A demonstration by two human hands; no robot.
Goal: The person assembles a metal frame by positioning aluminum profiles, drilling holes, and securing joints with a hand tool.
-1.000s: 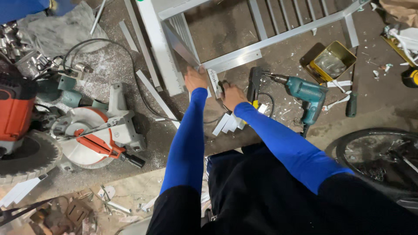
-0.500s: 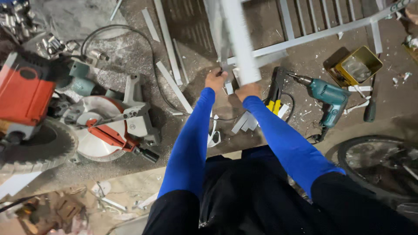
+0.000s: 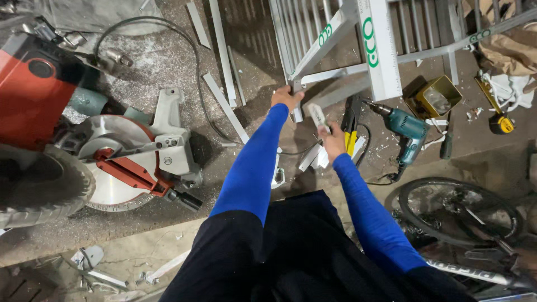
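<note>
Two hands work at the lower corner of a white metal frame (image 3: 358, 72) that stands tilted over the dusty floor (image 3: 168, 61): the left hand (image 3: 286, 97) is clenched round the end of the frame's bar, while the right hand (image 3: 334, 141), just beside it and lower, pinches a small pale metal piece (image 3: 318, 116) between fingers and thumb. Near the right hand lie a teal power drill (image 3: 407, 130) and a yellow-handled tool (image 3: 351, 140), with a tape measure (image 3: 500, 124) farther right. Well apart to the left sits a mitre saw (image 3: 128, 162) with loose white strips (image 3: 224, 106) between it and the frame, and a bicycle wheel (image 3: 461, 212) lies at lower right.
</note>
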